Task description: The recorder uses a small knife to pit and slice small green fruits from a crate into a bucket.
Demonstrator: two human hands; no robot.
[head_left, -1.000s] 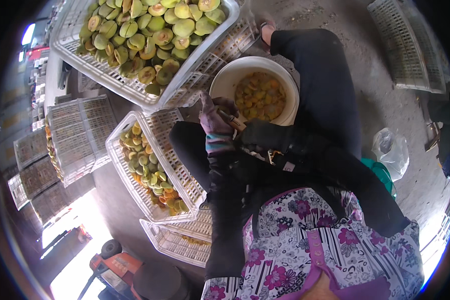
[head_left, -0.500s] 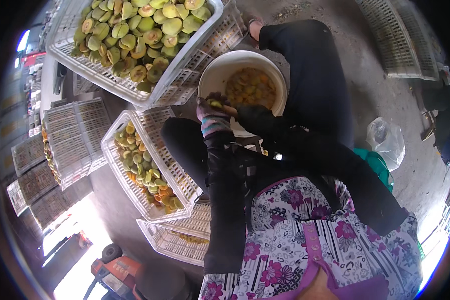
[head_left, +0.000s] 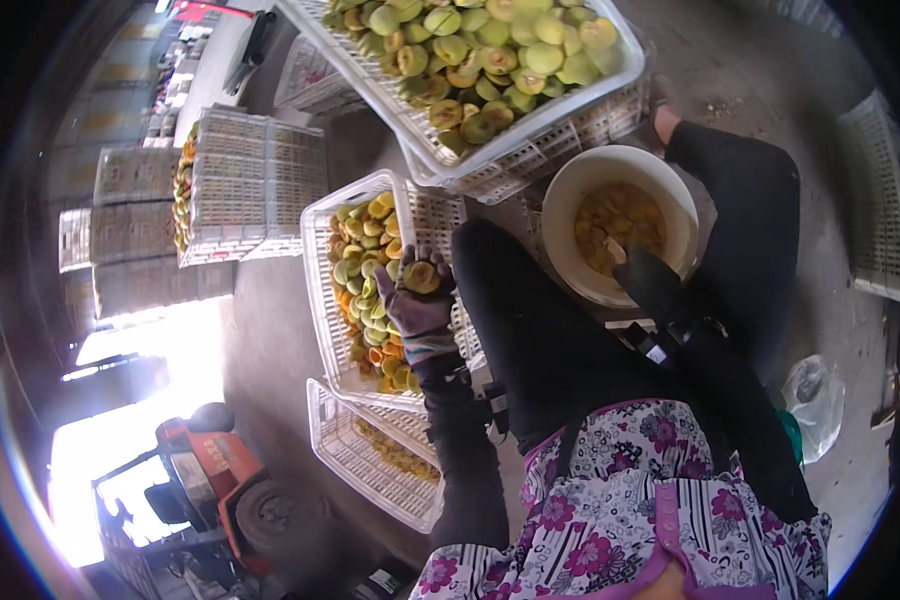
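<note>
In the head view, your left hand (head_left: 417, 308), in a purple knit glove, holds a round, greenish half fruit (head_left: 421, 278). Its fingers bend round the fruit, and the thumb sticks out to the left. The fruit lies in your hand with the flat cut side showing. It is round, so it has no long side.

Your hand is at the right side of a white plastic crate with slots (head_left: 438, 215). The green and orange fruit pieces (head_left: 370, 330) in it are just to the left of your fingers.

Your right hand (head_left: 648, 275) is far off, over a round white bucket (head_left: 560, 225). A small tan thing (head_left: 615, 249) shows at its tip. I cannot tell how those fingers are.
</note>
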